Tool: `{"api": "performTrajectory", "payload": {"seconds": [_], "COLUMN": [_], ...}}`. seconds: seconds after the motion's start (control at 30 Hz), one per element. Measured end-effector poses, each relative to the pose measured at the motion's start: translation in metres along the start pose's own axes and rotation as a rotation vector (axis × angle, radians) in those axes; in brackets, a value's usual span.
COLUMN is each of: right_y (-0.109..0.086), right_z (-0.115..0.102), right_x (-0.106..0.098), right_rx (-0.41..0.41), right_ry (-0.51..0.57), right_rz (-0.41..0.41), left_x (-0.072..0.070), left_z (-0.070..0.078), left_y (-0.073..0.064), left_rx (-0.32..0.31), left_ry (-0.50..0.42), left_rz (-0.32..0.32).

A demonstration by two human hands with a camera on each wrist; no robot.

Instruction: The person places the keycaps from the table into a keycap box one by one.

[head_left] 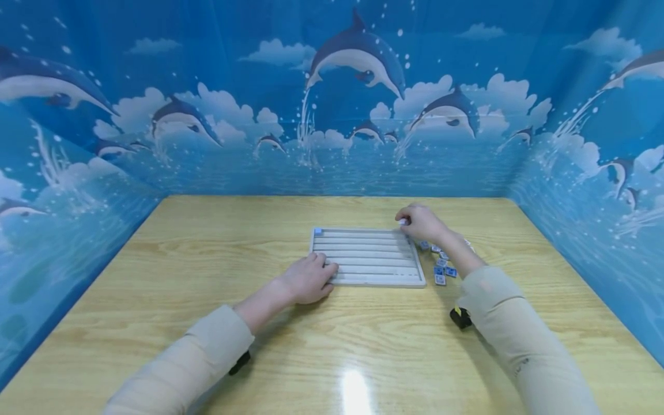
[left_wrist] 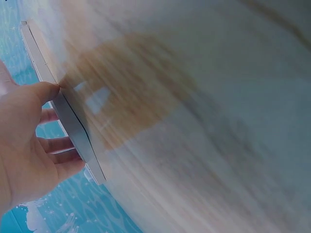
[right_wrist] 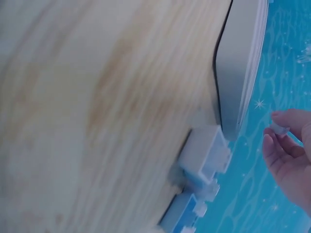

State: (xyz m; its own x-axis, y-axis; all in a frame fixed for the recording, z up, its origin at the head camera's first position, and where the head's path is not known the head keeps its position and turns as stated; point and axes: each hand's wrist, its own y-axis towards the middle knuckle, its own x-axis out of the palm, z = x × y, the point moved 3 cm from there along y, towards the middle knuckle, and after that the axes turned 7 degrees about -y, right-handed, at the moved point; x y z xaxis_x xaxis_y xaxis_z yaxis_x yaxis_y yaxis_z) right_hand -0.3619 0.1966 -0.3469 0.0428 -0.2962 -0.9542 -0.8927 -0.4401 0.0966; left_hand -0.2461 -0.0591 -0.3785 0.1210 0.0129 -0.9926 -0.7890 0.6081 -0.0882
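Note:
A light grey ribbed tray (head_left: 381,283) lies on the table, a small blue piece (head_left: 318,231) in its far left corner. My left hand (head_left: 309,280) holds the tray's near left corner, thumb at the front edge and fingers along the left side, as the left wrist view shows too. Above the tray's far right corner, my right hand (head_left: 422,222) pinches a small white tile (right_wrist: 279,128) between thumb and fingers. Several small blue and white tiles (head_left: 440,280) are scattered right of the tray, partly hidden by the right forearm.
The wooden table (head_left: 233,242) meets a blue dolphin-print curtain (head_left: 332,167) at the back and sides. Close by the tray's end in the right wrist view stand a pale tile (right_wrist: 199,153) and a blue tile (right_wrist: 179,213).

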Motion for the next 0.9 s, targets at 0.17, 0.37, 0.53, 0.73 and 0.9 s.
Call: {"api": "performTrajectory", "payload": {"seconds": [0.17,0.37,0.53,0.73,0.9], "right_y": [0.001,0.001,0.002,0.005,0.005], "right_z": [-0.008,-0.016,-0.022,-0.029,-0.034], "right_x": [0.001,0.001,0.002,0.004,0.006], "right_rx": [-0.019,-0.05,-0.101,-0.148,-0.144], "right_ry": [0.034,0.043,0.014,0.026,0.035], "right_rz": [-0.018,-0.018,-0.002,0.024,0.005], "left_x": [0.0,0.0,0.0,-0.001,0.0], "left_z": [0.0,0.0,0.0,0.001,0.001], "left_y": [0.0,0.001,0.0,0.0,0.0], "left_rx": [0.005,0.005,0.003,-0.002,0.0], "left_ry": [0.006,0.011,0.014,0.014,0.016], "left_rz": [0.001,-0.002,-0.008,-0.008,-0.004]}}
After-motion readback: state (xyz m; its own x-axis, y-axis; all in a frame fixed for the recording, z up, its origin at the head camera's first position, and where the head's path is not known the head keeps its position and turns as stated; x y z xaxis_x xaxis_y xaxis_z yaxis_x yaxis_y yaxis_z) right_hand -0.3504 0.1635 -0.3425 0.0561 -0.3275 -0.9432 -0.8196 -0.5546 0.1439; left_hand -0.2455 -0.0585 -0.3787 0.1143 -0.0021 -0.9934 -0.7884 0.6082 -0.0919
